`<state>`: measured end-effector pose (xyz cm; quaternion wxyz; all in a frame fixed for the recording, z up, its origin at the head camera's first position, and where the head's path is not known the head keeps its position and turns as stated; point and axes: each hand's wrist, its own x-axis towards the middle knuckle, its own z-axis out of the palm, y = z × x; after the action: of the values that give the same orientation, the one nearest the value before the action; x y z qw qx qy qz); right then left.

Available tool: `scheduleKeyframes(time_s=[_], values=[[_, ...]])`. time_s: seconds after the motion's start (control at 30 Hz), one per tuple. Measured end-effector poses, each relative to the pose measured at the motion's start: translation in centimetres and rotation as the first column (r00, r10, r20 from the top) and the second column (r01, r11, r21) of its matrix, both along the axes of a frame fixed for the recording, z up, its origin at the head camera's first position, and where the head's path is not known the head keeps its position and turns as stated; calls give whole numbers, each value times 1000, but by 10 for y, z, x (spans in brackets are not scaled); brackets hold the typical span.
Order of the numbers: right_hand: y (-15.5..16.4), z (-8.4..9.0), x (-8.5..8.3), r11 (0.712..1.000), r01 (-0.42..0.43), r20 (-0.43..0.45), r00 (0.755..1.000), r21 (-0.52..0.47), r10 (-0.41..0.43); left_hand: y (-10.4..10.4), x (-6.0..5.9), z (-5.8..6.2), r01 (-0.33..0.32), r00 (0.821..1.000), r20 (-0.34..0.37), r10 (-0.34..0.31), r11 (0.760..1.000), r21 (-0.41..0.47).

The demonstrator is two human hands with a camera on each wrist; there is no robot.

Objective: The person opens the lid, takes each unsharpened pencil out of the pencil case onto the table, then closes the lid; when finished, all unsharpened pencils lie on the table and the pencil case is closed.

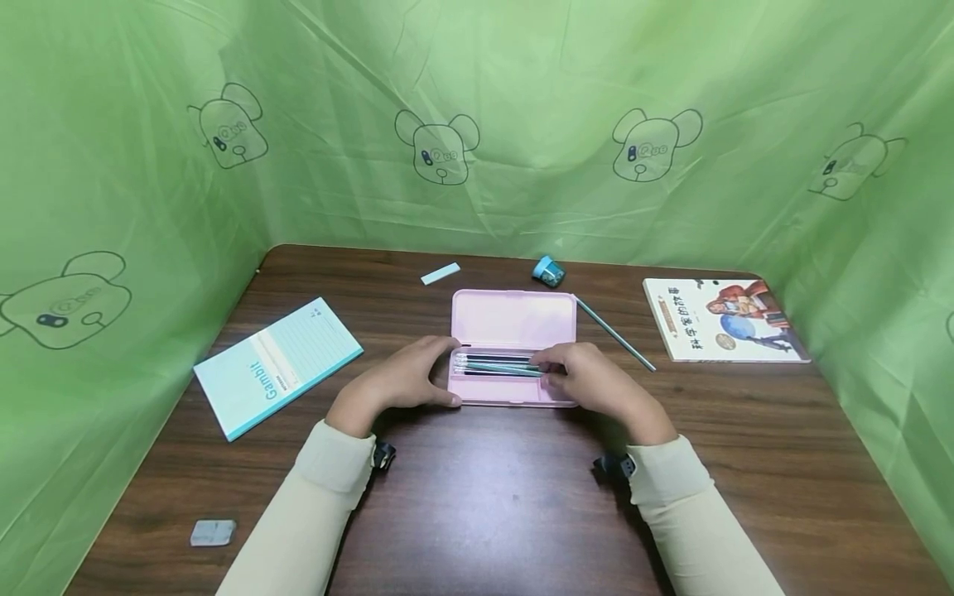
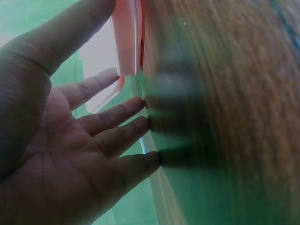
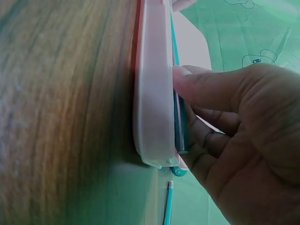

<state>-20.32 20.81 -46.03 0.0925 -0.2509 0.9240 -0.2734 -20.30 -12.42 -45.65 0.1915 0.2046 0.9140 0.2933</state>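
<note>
Pink plastic is what you are working with: from the head view, the open pencil case [image 1: 513, 348] is lying flat in the middle of the counter [image 1: 484, 497], lid folded back, with several pens [image 1: 498, 365] lined up in its near tray. Your left hand [image 1: 402, 382] is bracing the case's left end, thumb and fingers spread around the corner. Your right hand [image 1: 589, 381] is resting over the right end, fingertips on the pens. A loose pencil [image 1: 614, 334] is lying just to the right.

From the left wrist, the fingers [image 2: 117, 133] are reaching out nearly straight, the tips meeting the case edge; the grip is wide and holding nothing.

From the right wrist, your thumb [image 3: 206, 89] is pressing the pens down into the tray while the other fingers are curling behind them.

Judging by looks, the case is light, stiff and smooth, likely to skid on the wood; taking it by the short ends suits it. The pens are thin and prone to rolling.
</note>
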Motion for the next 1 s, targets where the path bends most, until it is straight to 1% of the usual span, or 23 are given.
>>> scheduleKeyframes(time_s=[0.07, 0.13, 0.2, 0.27, 0.3, 0.37, 0.43, 0.47, 0.5, 0.53, 0.57, 0.63, 0.7, 0.77, 0.9, 1.0], values=[[2, 3, 0, 1000, 2, -11, 1000, -19, -3, -1, 0, -1, -2, 1000, -1, 2, 1000, 1], [9, 7, 0, 998, 24, -28, 999, -63, -26, -1, 0, -2, 0, 1000, -2, 0, 1000, 4], [21, 15, 0, 987, 83, -34, 996, -134, -88, 0, 0, -2, 5, 1000, -7, -5, 1000, 5], [37, 22, -1, 961, 168, -38, 983, -219, -180, 0, 0, -3, 7, 1000, -7, -7, 1000, 9], [46, 26, -2, 941, 213, -41, 972, -262, -231, 0, 0, -3, 8, 1000, -8, -8, 1000, 10], [65, 30, -4, 896, 308, -57, 938, -319, -342, 0, -1, -3, 8, 1000, -8, -8, 1000, 11], [82, 31, -7, 863, 387, -88, 896, -324, -435, 0, -1, -2, 5, 1000, -5, -5, 1000, 12], [90, 29, -9, 852, 423, -100, 876, -309, -471, -1, -1, -2, 3, 1000, -3, -3, 1000, 13], [98, 27, -11, 847, 451, -115, 861, -280, -496, -1, -1, -2, 1, 1000, -3, -1, 1000, 13], [104, 22, -13, 844, 476, -122, 849, -246, -514, -2, 0, -1, 0, 1000, -2, 0, 1000, 12], [110, 17, -15, 845, 493, -127, 843, -208, -523, -2, 0, -1, -1, 1000, -2, 1, 1000, 11], [119, 6, -19, 851, 504, -128, 843, -148, -522, -3, 0, -1, -3, 1000, 0, 3, 1000, 12], [124, -3, -22, 862, 496, -128, 853, -102, -506, -3, 1, -1, -7, 1000, 0, 7, 1000, 9], [125, -9, -24, 870, 487, -115, 862, -79, -493, -2, 1, -1, -9, 1000, 0, 9, 1000, 10], [125, -15, -24, 878, 476, -91, 873, -47, -479, -1, 0, -1, -6, 1000, -2, 6, 1000, 11], [125, -17, -24, 879, 476, -82, 875, -31, -477, -1, -1, -1, -4, 1000, 0, 4, 1000, 11]])
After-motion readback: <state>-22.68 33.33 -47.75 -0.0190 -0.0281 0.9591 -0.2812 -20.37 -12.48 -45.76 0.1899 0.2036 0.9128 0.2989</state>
